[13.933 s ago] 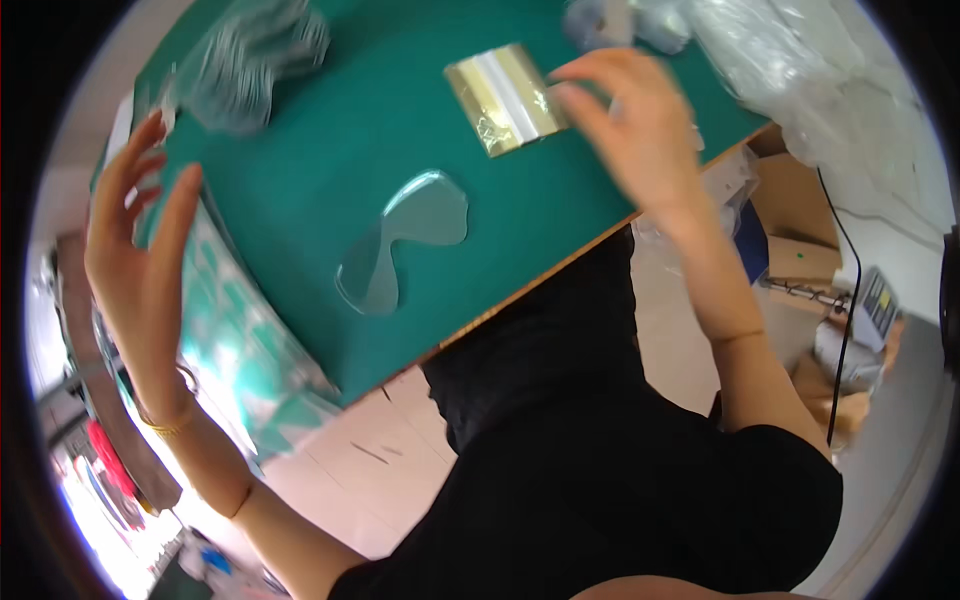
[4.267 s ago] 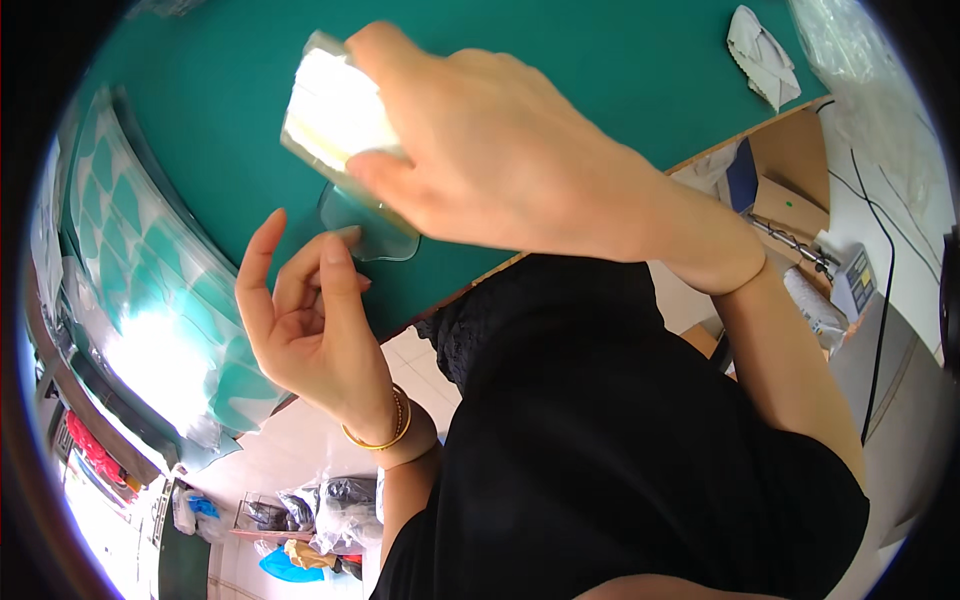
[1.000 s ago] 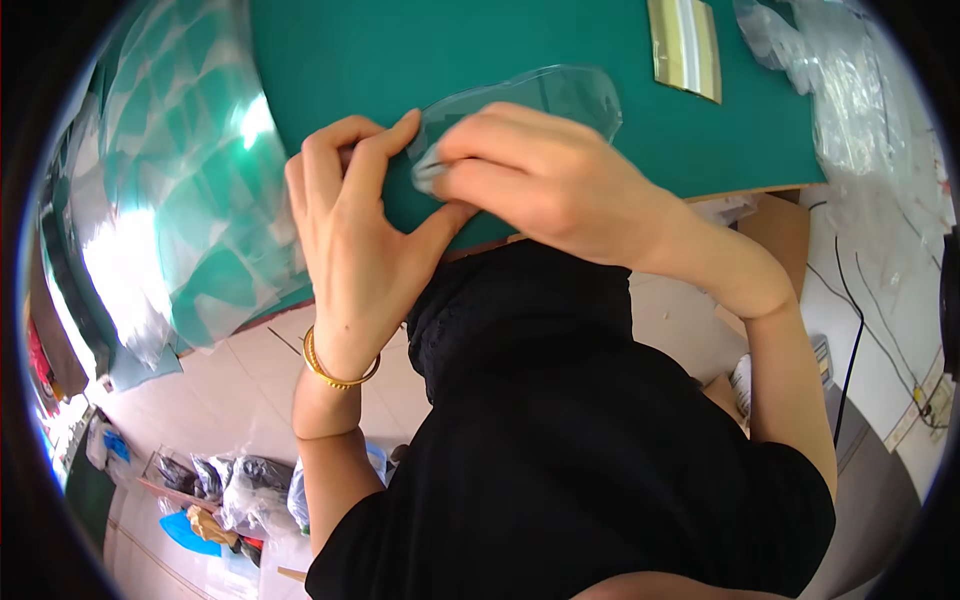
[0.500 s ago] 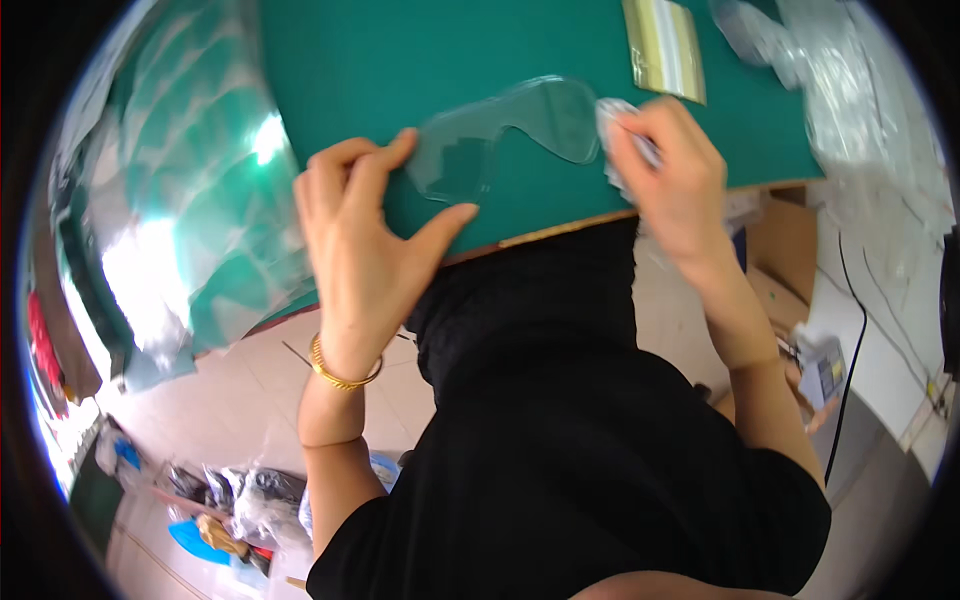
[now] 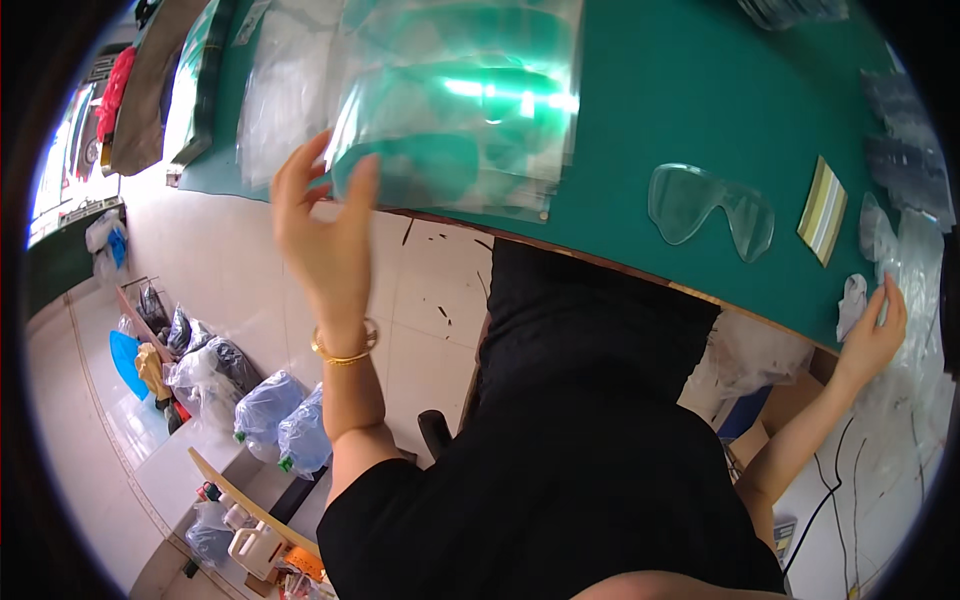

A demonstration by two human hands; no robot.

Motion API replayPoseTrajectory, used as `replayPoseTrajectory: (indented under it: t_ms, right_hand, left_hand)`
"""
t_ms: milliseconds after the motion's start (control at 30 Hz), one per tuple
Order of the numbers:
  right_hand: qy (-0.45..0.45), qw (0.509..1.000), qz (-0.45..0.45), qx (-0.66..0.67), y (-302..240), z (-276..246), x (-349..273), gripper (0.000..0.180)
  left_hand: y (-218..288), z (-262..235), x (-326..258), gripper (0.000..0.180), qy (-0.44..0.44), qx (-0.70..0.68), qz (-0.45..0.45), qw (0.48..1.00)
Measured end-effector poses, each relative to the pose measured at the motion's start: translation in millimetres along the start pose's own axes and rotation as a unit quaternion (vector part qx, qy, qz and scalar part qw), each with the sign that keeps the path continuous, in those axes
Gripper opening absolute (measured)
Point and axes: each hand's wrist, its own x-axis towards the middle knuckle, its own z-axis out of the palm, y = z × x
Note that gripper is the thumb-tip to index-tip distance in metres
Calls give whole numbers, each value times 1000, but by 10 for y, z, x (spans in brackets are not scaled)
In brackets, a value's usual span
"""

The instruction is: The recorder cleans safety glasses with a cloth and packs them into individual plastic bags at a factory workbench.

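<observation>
The left hand [image 5: 330,205] is held wide and empty near the clear plastic pack [image 5: 470,110]. The right hand [image 5: 872,335] is opened a little beside the white cloth [image 5: 851,306]. Between them, a clear mask-shaped sheet [image 5: 678,208] is laid flat on the tabletop [image 5: 650,80], perhaps for steadiness.

The desk [image 5: 640,120] has a flat green top and a narrow, wood-coloured front edge. On its left part lies a stack of clear plastic sheets [image 5: 500,150], glossy under the light and reaching close to that edge. Well apart to the right, a transparent goggle lens [image 5: 682,206] lies flat, with a gold-and-white packet [image 5: 822,212] near it. A crumpled white cloth [image 5: 851,305] sits by the front edge, near crinkled clear plastic film [image 5: 878,232]. Greyish translucent pieces [image 5: 790,10] lie at the far side.
</observation>
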Motion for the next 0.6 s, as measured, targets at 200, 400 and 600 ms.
replayPoseTrajectory:
  t_ms: [200, 400, 600]
  right_hand:
    - [-44, 936, -154, 314, -1935, -192, 459, 17]
    - [-162, 763, -324, 536, -3270, -150, 647, 18]
    - [-206, 702, -397, 554, -4045, -57, 523, 26]
  left_hand:
    - [-486, -374, -129, 34, -124, -162, -239, 949]
    - [-506, -446, -113, 15, -151, -317, -257, 901]
    - [-319, -275, -44, 10, -174, -463, -180, 850]
